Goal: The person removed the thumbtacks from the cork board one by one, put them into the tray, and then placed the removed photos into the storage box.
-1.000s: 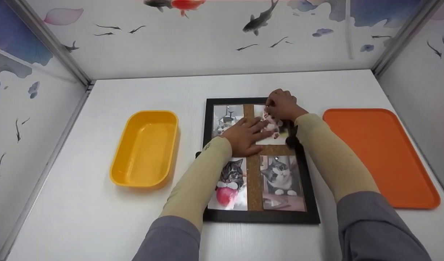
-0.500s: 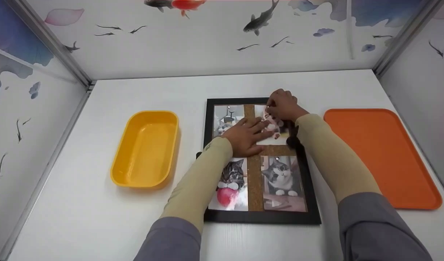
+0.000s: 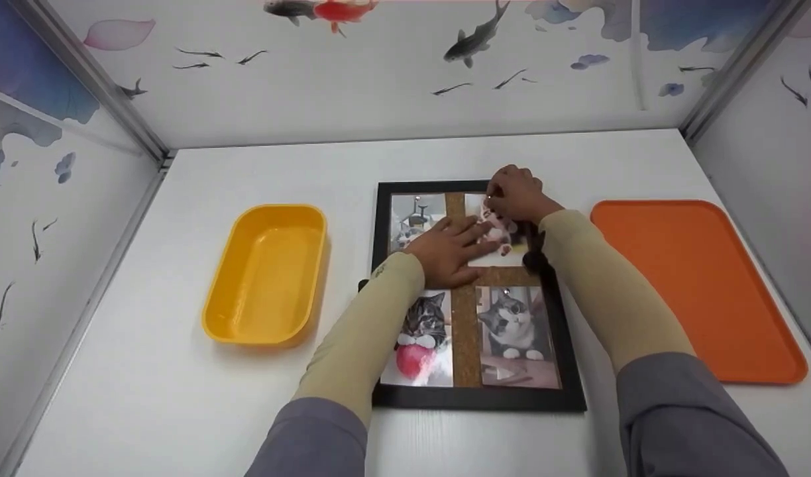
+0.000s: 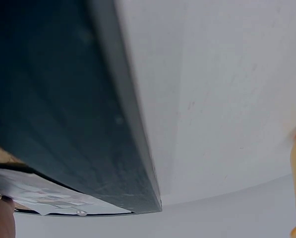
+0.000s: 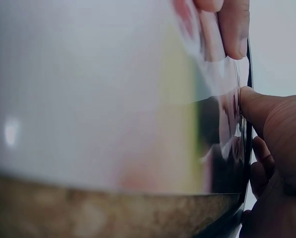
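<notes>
A black-framed cork board (image 3: 480,397) lies flat on the white table with several cat photos on it. My left hand (image 3: 445,255) rests across its upper middle, fingers spread, and touches the upper right photo (image 3: 498,258). My right hand (image 3: 517,193) is at that photo's top edge with its fingers curled. In the right wrist view, the right thumb (image 5: 259,106) presses on the photo near the frame, and left-hand fingers (image 5: 232,29) touch the photo too. Whatever may be under the thumb is hidden. Small shiny pins show at the tops of the lower right photo (image 3: 515,338) and upper left photo (image 3: 412,212).
A yellow basin (image 3: 266,275) stands left of the board. On the right lies a flat orange tray (image 3: 697,285), partly behind the right sleeve. White panels with fish and plant prints enclose the table at the back and sides.
Both hands and the board keep their places. The head view has shifted only very slightly.
</notes>
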{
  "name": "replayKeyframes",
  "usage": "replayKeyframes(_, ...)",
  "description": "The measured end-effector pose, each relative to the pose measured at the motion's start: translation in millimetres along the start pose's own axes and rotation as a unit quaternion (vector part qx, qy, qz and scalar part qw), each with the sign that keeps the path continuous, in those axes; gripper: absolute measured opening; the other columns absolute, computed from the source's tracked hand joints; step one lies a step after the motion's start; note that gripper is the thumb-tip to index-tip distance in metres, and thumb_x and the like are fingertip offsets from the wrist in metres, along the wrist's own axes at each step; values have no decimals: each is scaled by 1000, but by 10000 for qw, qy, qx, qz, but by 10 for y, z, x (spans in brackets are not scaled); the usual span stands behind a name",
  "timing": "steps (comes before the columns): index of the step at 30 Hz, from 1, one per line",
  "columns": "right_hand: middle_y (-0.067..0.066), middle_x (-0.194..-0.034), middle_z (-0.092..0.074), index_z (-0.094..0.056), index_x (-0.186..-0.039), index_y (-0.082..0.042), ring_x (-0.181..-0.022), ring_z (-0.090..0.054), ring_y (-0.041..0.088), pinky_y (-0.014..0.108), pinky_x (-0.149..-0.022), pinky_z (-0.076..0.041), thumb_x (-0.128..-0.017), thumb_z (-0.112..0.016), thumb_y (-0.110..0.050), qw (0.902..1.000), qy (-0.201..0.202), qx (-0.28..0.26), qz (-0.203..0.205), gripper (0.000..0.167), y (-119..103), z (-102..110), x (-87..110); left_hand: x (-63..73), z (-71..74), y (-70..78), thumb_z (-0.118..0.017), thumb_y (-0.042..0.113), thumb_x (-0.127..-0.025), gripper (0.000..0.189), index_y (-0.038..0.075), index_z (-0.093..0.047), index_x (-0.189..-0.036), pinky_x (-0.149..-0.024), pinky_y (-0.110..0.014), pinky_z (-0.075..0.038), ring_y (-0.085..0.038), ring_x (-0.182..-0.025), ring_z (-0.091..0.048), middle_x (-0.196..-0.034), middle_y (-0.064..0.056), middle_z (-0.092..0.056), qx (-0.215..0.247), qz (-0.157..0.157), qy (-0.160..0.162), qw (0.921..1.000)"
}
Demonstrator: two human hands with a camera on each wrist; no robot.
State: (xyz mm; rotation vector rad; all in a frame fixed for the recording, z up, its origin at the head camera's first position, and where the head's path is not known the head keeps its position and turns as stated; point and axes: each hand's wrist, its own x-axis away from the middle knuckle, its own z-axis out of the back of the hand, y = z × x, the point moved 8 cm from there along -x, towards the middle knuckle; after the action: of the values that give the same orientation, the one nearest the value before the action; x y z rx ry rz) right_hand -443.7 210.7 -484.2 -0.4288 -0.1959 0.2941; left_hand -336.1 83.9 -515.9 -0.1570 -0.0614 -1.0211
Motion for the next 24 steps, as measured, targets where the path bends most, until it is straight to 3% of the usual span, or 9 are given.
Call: replayKeyframes(24,19,-142,-36,-56,-100,-6,-132,-28,44,65,-104,-19,-99,-56,-26,9999,-104,8,-57,20,-14,-24,8,15,20,7,1,67,-97,67,40,4,-158,-120,-49,-8,-22,-152,2,-167,4,4,-89,-10,-30,10000)
